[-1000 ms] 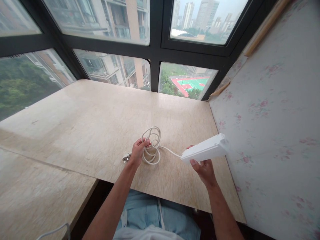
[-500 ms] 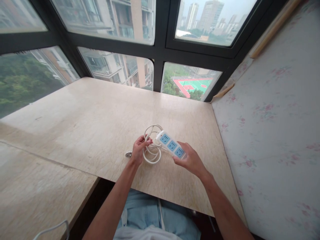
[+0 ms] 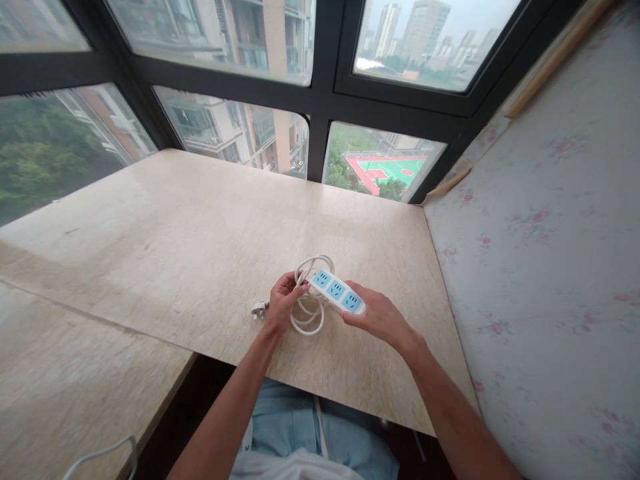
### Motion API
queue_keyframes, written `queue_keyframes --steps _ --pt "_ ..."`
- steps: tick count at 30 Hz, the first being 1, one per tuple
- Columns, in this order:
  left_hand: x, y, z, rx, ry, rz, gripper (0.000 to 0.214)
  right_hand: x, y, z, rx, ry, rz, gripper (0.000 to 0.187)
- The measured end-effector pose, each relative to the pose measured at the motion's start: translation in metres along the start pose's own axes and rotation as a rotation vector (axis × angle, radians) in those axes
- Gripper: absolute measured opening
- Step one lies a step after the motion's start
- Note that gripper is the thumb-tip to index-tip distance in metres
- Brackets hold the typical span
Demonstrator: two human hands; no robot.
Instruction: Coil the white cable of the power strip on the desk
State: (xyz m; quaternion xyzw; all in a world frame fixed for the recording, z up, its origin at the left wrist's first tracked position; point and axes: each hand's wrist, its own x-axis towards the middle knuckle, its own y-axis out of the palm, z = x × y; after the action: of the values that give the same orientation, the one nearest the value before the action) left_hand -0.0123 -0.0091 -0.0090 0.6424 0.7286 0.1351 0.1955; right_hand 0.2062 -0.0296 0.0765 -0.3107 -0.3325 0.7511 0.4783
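Note:
A white power strip (image 3: 337, 289) with three blue socket faces is gripped at its lower right end by my right hand (image 3: 376, 313). Its far end tilts up and left toward my left hand (image 3: 286, 297), whose fingers are closed around the coiled white power cord (image 3: 309, 329). Loops of the cord stand above and below the left fingers, partly hidden behind the strip. Just left of the left hand, the cord's plug (image 3: 260, 309) shows its metal prongs.
Beneath the hands is a beige marble-look ledge (image 3: 210, 220), with a lower-left slab (image 3: 75, 373) and a dark gap at its edge. A white cable (image 3: 103, 452) lies bottom left. Dark-framed windows (image 3: 320, 100) stand behind; a flowered wall (image 3: 540, 267) rises at right.
The power strip has shifted slightly left, nearer the left hand, and lies at a changed tilt. The plug has turned so its prongs show. Both hands keep their hold.

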Motion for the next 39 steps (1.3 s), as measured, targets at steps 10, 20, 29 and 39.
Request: queue_keyframes --steps 10,20,29,39 --pt "-0.001 0.007 0.002 0.456 0.22 0.038 0.044 0.006 0.004 0.02 -0.34 0.152 0.039 0.051" --pt "-0.021 0.034 -0.036 0.993 0.665 0.4 0.039 0.016 0.018 0.004 0.019 0.037 -0.085 0.047" --pt "0.027 0.011 -0.048 1.311 0.628 0.696 0.071 0.02 0.027 -0.02 0.502 0.029 -0.276 0.065" --pt "0.043 -0.011 -0.065 0.949 -0.061 0.819 0.078 0.051 0.027 -0.033 1.077 0.213 -0.562 0.076"
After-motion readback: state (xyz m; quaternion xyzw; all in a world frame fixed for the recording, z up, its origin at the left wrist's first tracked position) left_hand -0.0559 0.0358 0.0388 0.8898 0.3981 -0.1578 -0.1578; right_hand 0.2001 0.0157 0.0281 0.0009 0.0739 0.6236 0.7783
